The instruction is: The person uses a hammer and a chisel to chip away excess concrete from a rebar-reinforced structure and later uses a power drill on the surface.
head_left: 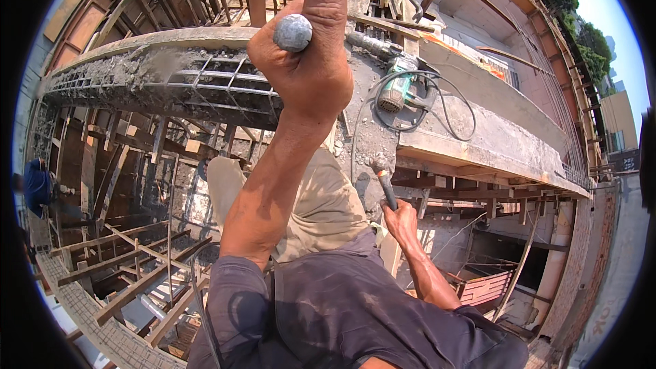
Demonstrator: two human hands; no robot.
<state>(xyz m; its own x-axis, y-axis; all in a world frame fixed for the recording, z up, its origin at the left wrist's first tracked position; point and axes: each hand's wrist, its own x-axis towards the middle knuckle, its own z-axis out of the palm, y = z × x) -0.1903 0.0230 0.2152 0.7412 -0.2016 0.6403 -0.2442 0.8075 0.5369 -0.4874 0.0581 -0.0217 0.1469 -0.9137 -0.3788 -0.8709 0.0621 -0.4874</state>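
My left hand (314, 72) is raised close in front of me, closed around a metal rod, probably a chisel (292, 32). Only its round, battered end shows; the shaft is hidden behind the fist. The thumb points upward. Lower and to the right, my right hand (402, 217) grips a hammer (385, 186) by its black handle, which has an orange band. The dusty hammer head lies beyond the hand, over the concrete. Behind the left fist runs a broken-out concrete beam with exposed steel bars (222, 75).
A teal and grey corded demolition hammer (398, 89) lies on the concrete, its black cable (471, 119) looped beside it. Rubble covers the beam. Timber formwork (130, 294) and a drop lie below left. Another person in blue (37, 188) is at far left.
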